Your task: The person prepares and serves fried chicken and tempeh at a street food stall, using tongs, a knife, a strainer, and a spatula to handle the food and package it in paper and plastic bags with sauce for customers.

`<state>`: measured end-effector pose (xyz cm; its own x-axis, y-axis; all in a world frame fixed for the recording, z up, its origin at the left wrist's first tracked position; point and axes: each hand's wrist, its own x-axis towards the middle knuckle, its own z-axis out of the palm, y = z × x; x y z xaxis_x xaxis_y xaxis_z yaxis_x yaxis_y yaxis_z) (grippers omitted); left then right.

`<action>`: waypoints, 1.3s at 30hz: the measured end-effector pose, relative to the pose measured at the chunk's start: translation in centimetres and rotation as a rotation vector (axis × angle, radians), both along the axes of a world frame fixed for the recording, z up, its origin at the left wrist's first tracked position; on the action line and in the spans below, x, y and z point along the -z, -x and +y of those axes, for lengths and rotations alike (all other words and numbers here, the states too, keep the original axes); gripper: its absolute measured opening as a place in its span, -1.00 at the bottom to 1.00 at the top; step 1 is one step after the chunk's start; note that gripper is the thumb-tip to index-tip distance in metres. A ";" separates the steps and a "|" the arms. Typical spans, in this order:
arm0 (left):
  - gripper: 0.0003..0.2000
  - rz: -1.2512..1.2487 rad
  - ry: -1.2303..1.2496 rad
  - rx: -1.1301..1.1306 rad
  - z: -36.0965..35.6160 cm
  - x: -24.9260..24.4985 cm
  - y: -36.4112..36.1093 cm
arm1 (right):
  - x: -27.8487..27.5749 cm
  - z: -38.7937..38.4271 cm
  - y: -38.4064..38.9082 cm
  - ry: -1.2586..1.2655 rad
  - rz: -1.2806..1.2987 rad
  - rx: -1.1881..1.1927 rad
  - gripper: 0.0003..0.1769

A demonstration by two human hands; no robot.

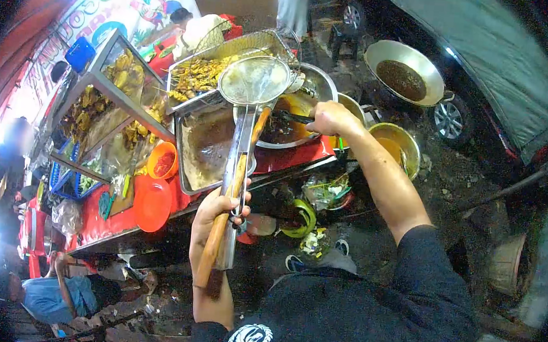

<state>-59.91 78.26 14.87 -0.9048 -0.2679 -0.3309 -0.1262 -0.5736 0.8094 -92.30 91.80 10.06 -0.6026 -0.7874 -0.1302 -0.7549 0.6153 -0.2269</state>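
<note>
My left hand (218, 212) is closed round the long handles of a wire-mesh strainer (256, 81), one of them metal and another wooden (215, 244). The strainer's round mesh is held up over the trays on the stall table. My right hand (334, 119) grips a dark-handled utensil (297, 117) that reaches into a large metal basin (331, 88) with dark contents. Its working end is lost among those contents, so its kind cannot be told. Left of the basin is a rectangular metal tray (190, 157) with brown liquid. Behind the strainer sits a tray of yellow skewers (207, 77).
A glass food case (106, 117) stands at left, beside an orange bowl (163, 160) and a red plate (152, 205). On the right are a pot of orange liquid (390, 145) and a big wok (403, 78). Other people are near the stall, and a parked car stands behind.
</note>
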 end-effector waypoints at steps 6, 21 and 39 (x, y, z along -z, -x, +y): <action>-0.47 0.033 -0.014 0.042 -1.0 1.7 -0.1 | -0.4 3.6 -0.1 -0.002 0.010 0.016 -0.56; -0.54 0.020 0.051 0.106 -1.2 5.3 -0.9 | -10.6 2.3 0.0 0.078 0.076 0.266 -0.38; -0.52 -0.012 -0.014 0.184 -1.9 5.0 0.4 | -5.9 1.0 -2.0 0.175 0.258 0.349 -0.53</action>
<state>-60.35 76.35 9.89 -0.9342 -0.0930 -0.3444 -0.2397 -0.5513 0.7991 -90.33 92.77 15.94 -0.8308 -0.5283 0.1750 -0.5546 0.8120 -0.1820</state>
